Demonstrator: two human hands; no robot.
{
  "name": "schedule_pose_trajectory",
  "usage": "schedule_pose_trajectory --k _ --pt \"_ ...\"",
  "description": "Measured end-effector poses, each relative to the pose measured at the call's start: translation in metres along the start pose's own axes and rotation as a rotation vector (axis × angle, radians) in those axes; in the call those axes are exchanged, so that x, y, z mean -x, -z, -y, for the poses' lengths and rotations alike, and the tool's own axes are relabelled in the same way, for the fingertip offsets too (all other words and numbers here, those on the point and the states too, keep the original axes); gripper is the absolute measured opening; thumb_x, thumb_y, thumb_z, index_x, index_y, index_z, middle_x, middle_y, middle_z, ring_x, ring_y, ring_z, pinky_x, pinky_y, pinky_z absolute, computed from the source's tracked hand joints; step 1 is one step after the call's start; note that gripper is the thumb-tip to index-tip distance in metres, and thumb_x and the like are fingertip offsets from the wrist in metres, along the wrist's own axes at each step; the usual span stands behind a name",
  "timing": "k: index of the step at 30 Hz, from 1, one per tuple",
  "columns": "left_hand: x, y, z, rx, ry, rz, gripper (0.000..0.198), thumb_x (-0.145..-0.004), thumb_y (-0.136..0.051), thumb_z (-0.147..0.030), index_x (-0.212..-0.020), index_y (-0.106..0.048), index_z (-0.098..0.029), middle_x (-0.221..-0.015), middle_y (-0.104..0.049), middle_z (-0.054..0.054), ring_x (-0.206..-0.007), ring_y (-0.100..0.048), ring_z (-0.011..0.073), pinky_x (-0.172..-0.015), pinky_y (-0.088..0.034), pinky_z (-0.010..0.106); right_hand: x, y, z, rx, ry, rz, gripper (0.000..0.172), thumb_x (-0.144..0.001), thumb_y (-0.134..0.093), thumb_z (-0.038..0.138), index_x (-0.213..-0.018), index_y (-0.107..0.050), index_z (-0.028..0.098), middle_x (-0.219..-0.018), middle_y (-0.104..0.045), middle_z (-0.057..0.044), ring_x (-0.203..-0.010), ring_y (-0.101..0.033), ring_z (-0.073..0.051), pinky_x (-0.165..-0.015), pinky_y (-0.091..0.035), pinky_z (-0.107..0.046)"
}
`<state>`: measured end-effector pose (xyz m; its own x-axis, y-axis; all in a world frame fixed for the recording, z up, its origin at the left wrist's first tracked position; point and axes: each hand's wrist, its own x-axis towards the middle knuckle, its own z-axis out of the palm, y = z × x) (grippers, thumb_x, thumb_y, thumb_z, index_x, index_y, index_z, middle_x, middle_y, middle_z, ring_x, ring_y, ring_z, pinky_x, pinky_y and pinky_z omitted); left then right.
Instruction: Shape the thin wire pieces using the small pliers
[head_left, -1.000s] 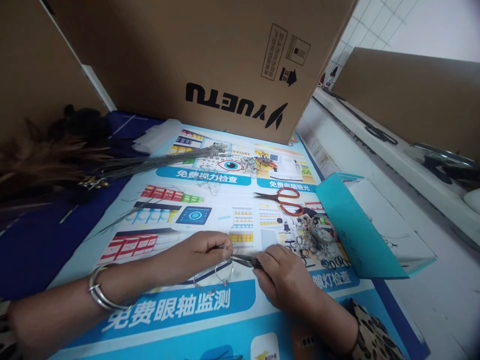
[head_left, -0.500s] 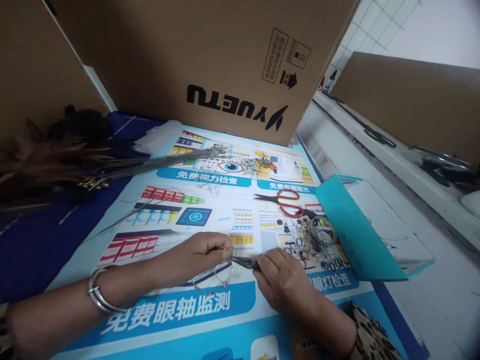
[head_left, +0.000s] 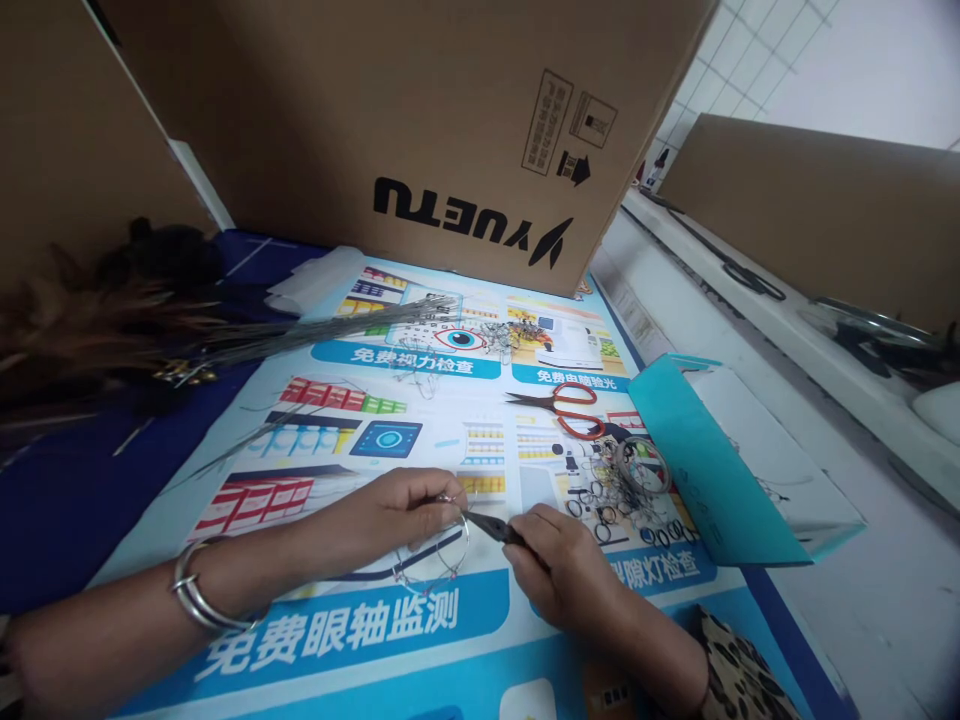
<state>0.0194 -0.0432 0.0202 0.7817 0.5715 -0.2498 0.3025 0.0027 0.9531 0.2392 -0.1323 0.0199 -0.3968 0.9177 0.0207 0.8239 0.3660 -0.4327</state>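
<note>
My left hand [head_left: 424,508] pinches a thin wire piece [head_left: 466,545] between thumb and fingertips; its fine loops hang below the fingers, with tiny pinkish beads on them. My right hand [head_left: 559,560] is closed around dark-handled pliers [head_left: 491,526], whose narrow tips meet the wire right beside my left fingertips. Whether the jaws are pressed together on the wire is too small to tell. Silver bangles [head_left: 196,590] circle my left wrist.
Orange-handled scissors [head_left: 574,410] lie beyond my right hand, near a pile of rings and wires [head_left: 622,480]. An open teal box [head_left: 694,470] stands at the right. Long wires [head_left: 322,330] and brown feathers [head_left: 82,310] lie at the left. A large cardboard box [head_left: 300,120] stands behind.
The hanging wire loops have turned and look wider below my left fingers. The pliers are tilted slightly more, with my right hand shifted a little left.
</note>
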Motion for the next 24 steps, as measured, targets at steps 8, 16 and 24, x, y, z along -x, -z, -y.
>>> schedule_pose_trajectory --k 8,16,24 --pt "0.0001 -0.0003 0.0017 0.131 0.025 0.037 0.027 -0.082 -0.048 -0.043 -0.077 -0.053 -0.017 -0.057 -0.047 -0.004 -0.054 -0.040 0.0100 -0.053 -0.031 0.020 0.0000 -0.0001 0.0023 -0.043 -0.012 -0.034 0.016 -0.089 -0.039 0.026 -0.082 -0.051 0.018 -0.077 -0.053 -0.004 -0.070 -0.049 -0.015 -0.062 -0.037 -0.026" --pt "0.0017 -0.0010 -0.0007 0.128 0.036 0.021 0.027 -0.084 -0.046 -0.043 -0.083 -0.054 -0.017 -0.057 -0.051 -0.004 -0.055 -0.043 0.0108 -0.055 -0.032 0.021 0.0017 -0.0035 0.0023 -0.057 -0.035 -0.062 0.016 -0.088 -0.040 0.026 -0.086 -0.053 0.017 -0.080 -0.054 -0.005 -0.072 -0.050 -0.016 -0.065 -0.039 -0.026" --pt "0.0026 -0.0052 0.0002 -0.035 -0.050 -0.083 0.026 -0.086 -0.043 -0.039 -0.076 -0.052 -0.017 -0.061 -0.047 -0.004 -0.056 -0.040 0.0106 -0.054 -0.033 0.021 0.0014 0.0022 0.0051 -0.065 -0.056 -0.044 0.015 -0.087 -0.041 0.026 -0.085 -0.053 0.017 -0.081 -0.054 -0.005 -0.073 -0.050 -0.016 -0.063 -0.038 -0.026"
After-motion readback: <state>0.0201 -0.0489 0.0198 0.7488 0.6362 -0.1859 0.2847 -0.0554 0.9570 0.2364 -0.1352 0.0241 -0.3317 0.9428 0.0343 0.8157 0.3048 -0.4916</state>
